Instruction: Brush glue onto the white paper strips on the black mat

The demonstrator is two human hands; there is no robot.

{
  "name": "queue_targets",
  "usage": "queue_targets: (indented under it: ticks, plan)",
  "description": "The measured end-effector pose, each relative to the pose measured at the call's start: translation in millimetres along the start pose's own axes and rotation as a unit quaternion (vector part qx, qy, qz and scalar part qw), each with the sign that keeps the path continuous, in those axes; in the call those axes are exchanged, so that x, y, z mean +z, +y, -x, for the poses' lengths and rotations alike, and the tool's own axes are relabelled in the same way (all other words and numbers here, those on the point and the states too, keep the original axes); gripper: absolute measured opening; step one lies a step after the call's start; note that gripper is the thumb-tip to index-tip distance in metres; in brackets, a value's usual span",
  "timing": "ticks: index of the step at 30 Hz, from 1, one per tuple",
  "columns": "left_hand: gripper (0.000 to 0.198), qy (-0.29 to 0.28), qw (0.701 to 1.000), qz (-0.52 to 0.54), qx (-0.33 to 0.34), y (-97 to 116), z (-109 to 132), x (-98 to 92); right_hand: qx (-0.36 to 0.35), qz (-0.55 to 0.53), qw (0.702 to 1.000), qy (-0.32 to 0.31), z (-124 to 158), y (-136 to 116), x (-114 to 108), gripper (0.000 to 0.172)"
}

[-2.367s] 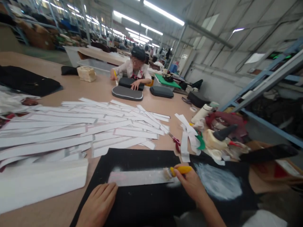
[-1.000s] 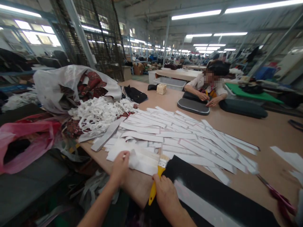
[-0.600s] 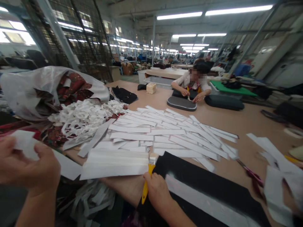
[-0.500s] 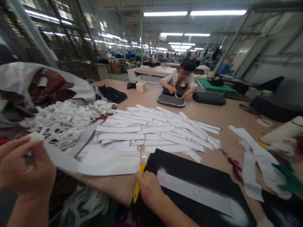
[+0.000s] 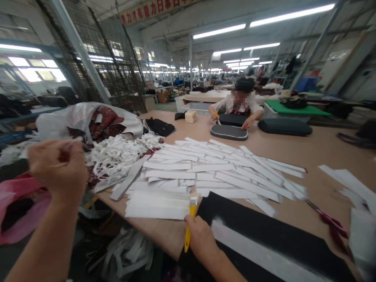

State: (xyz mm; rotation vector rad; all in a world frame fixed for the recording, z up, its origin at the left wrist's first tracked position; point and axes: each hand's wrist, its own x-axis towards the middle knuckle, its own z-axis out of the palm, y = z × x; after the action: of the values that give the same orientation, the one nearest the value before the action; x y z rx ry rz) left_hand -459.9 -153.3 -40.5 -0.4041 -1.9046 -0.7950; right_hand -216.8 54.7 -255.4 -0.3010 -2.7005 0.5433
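Note:
My right hand (image 5: pixel 202 237) is closed around the yellow handle of a paintbrush (image 5: pixel 192 213). The brush's bristles point away from me, at the right end of a stack of white strips (image 5: pixel 157 205). Right beside that hand lies a black panel (image 5: pixel 258 221) with a pale strip (image 5: pixel 249 246) lengthwise on it. My left hand (image 5: pixel 58 166) is raised off the table's left side, its fingers pinched together. Whatever they may hold is hidden. Beyond it is a heap of curled white scraps (image 5: pixel 117 154). Many loose white strips (image 5: pixel 211 168) cover the middle of the table.
Scissors (image 5: pixel 329 221) with dark red handles lie to the right, near more white strips (image 5: pixel 349 182). A plastic bag of red patterned cloth (image 5: pixel 88 121) stands at the left. Across the table (image 5: pixel 188 133), a person (image 5: pixel 239 103) brushes the rim of a grey padded piece (image 5: pixel 229 132).
The white strip that stretched from my left hand to the stack no longer shows there. My view has swung left. My right hand still grips the brush in about the same place.

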Motion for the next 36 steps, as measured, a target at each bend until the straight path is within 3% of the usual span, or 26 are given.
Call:
queue_targets:
  ticks: [1,4,7,10,13,15,18,21,23,25,27,30,36]
  plan:
    - [0.025,-0.022,0.999,0.001,0.038,24,20,2.4,0.024,-0.075,0.997,0.011,-2,3,-11,0.023]
    - [0.013,-0.184,0.963,0.145,0.137,105,86,4.2,0.061,-0.291,0.95,0.099,-4,11,-58,0.011]
    - [0.009,-0.334,0.87,0.322,0.166,177,135,-4.3,0.015,-0.387,0.901,0.197,2,18,-112,0.03]
    - [0.009,-0.408,0.755,0.5,0.118,227,157,-13.7,-0.006,-0.338,0.913,0.227,23,29,-150,0.039]
    - [0.003,-0.44,0.679,0.587,-0.028,251,163,-13.6,0.061,-0.206,0.949,0.233,57,50,-166,0.031]
    - [0.004,-0.459,0.645,0.596,-0.135,255,167,-6.8,0.134,-0.164,0.956,0.201,85,67,-168,0.027]
    - [0.015,-0.478,0.607,0.58,-0.258,251,183,9.7,0.236,-0.172,0.95,0.106,129,94,-166,0.028]
    - [0.023,-0.512,0.581,0.53,-0.346,235,214,26.7,0.297,-0.166,0.938,0.063,165,120,-164,0.029]
    - [0.026,-0.561,0.567,0.479,-0.368,221,238,35.4,0.329,-0.153,0.929,0.072,183,136,-164,0.032]
    - [0.027,-0.619,0.573,0.414,-0.343,206,260,41.6,0.363,-0.144,0.916,0.087,194,150,-164,0.035]
    - [0.024,-0.662,0.602,0.353,-0.274,193,274,45.8,0.39,-0.142,0.905,0.093,200,163,-162,0.038]
    - [0.018,-0.682,0.64,0.303,-0.182,182,283,50.3,0.402,-0.131,0.901,0.095,201,180,-157,0.041]
    - [0.014,-0.705,0.658,0.234,-0.127,174,284,57.5,0.383,-0.125,0.912,0.077,197,202,-145,0.045]
